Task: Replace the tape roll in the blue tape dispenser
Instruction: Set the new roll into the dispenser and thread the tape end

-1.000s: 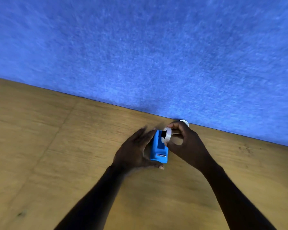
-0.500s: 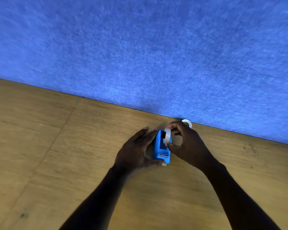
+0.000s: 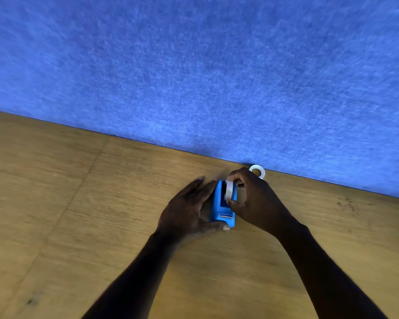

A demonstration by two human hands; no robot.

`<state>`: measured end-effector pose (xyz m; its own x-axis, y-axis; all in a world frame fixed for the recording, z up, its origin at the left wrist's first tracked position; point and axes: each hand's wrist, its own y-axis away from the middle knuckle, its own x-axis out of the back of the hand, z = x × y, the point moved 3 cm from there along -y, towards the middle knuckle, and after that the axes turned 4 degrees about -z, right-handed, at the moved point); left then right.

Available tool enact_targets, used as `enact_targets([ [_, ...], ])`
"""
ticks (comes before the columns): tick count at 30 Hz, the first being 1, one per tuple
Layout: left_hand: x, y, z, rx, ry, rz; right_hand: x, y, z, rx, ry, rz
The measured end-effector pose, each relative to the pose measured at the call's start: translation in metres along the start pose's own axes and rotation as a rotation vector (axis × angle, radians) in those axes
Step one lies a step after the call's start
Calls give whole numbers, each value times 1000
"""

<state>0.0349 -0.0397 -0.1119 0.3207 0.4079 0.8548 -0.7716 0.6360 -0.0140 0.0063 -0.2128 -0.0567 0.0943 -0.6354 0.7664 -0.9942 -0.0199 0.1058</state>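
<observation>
The blue tape dispenser [image 3: 221, 209] stands on the wooden table [image 3: 78, 203], its cutter end toward me. My left hand [image 3: 189, 208] cups its left side, thumb against the near end. My right hand [image 3: 256, 201] pinches a white tape roll [image 3: 229, 189] on edge between thumb and fingers, right over the dispenser's dark slot and touching its top right edge. Whether the roll sits inside the slot I cannot tell. A second white tape roll [image 3: 258, 170] lies flat behind my right hand.
A blue felt wall [image 3: 194, 77] rises along the table's far edge, close behind the dispenser and the spare roll. Bare wood stretches to the left, right and toward me.
My right hand has brought the tape roll lower and closer over the dispenser's slot. The left hand has kept its hold on the dispenser. The roll behind has come more into view.
</observation>
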Motion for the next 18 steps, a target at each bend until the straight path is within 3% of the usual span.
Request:
enact_targets([
  [18,-1,0,-1,-3,6,12,-3,-2,3,-30,37,-16],
])
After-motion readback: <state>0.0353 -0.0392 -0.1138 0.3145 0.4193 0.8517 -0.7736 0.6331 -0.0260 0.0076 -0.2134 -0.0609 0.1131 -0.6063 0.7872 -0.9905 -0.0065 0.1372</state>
